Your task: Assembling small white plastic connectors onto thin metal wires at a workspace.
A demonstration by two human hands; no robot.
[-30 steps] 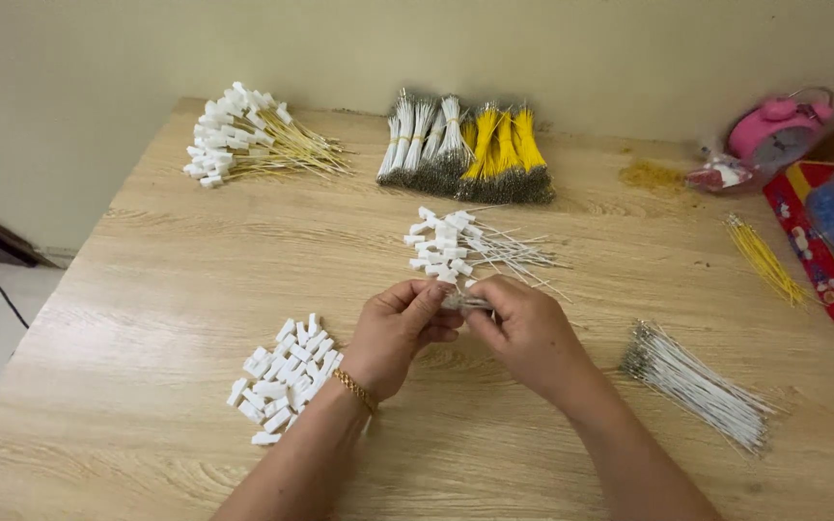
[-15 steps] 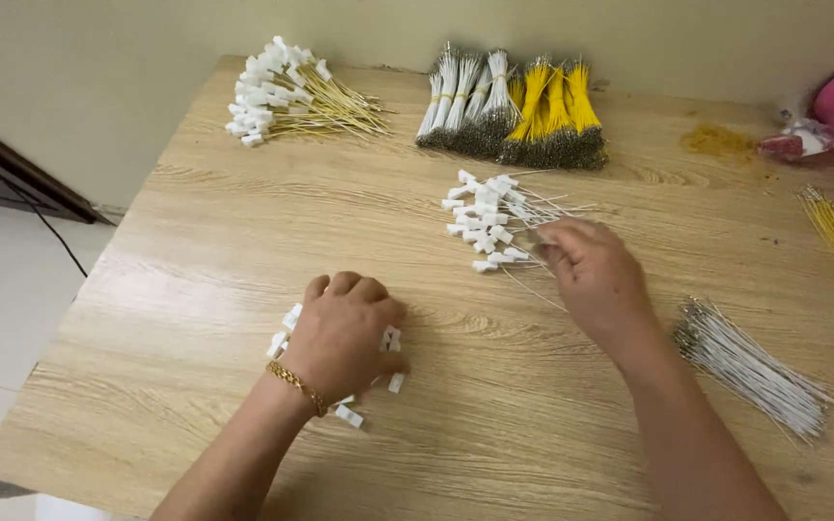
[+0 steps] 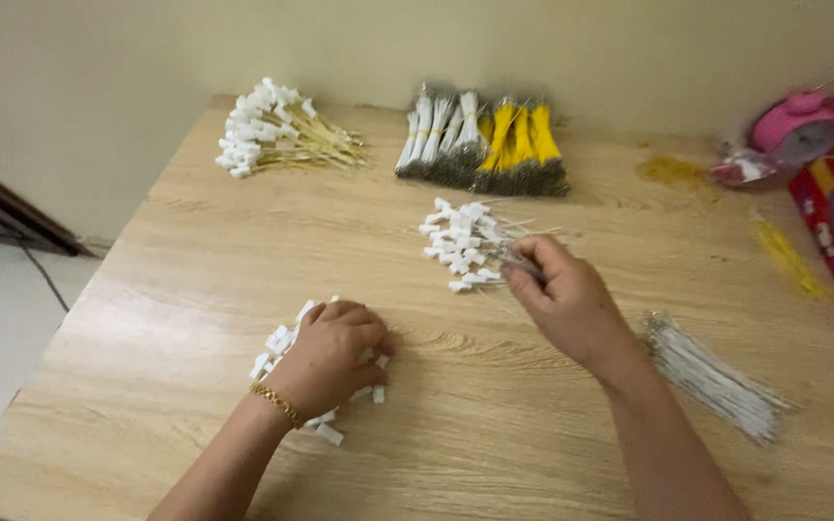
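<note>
Half a second on, the left hand (image 3: 328, 355) is kept curled over the loose heap of small white plastic connectors (image 3: 282, 345), while the right hand (image 3: 564, 301) is now pinched on a thin wire at the pile of white-tipped finished wires (image 3: 463, 243). A pale wooden tabletop (image 3: 195, 280) is seen against a cream wall (image 3: 147, 48).

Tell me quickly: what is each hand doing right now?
Left hand: curled down over the loose white connectors; grip cannot be told.
Right hand: fingers pinched at the wired connector pile.
</note>
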